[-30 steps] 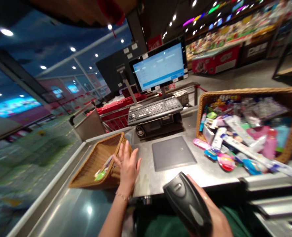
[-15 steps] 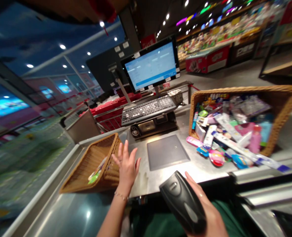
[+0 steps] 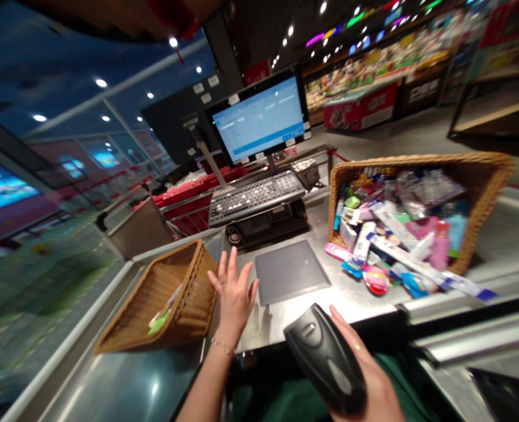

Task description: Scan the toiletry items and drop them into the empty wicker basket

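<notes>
A black scanner [image 3: 325,357] was held in the right grip [image 3: 374,387] at the bench [image 3: 263,331] edge, the left grip [image 3: 234,296] spread wide just beside a wicker basket [image 3: 193,293]; slackening could drop the scanner, and a stray sweep could knock the basket.

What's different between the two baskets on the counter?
The left basket holds just a few packets, while the right basket is heaped full. Goods from the right basket spill onto the steel counter, but the left basket's packets stay inside. Both baskets are woven wicker.
</notes>
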{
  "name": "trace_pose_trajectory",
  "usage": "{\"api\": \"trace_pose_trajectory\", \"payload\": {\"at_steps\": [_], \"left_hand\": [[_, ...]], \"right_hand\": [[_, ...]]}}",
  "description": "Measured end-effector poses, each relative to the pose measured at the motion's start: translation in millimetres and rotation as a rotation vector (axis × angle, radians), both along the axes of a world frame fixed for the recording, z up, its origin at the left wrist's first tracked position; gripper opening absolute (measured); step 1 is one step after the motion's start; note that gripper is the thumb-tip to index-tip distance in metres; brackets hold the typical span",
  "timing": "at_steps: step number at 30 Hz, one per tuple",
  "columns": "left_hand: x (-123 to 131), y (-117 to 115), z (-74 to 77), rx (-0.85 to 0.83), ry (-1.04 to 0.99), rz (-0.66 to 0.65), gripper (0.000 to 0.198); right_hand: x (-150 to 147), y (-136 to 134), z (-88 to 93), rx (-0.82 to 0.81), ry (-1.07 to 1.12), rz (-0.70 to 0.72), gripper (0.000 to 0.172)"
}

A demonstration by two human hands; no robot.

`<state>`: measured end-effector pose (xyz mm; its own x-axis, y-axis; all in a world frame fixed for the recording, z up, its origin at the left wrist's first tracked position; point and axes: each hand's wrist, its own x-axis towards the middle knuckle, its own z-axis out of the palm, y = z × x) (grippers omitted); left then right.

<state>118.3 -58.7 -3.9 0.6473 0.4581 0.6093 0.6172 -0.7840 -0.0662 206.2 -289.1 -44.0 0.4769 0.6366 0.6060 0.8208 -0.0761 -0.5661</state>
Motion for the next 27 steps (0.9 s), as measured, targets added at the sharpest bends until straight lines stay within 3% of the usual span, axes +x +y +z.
{"api": "trace_pose_trajectory", "payload": {"at_steps": [11, 27], "left_hand": [[23, -15, -3.2, -0.024, 0.004, -0.057, 0.030], [49, -35, -10.5, -0.047, 0.001, -0.149, 0.029]], "right_hand": [[5, -3, 1.7, 0.044, 0.002, -0.046, 0.054], [12, -12, -0.2, 0.041, 0.042, -0.112, 0.055]]}}
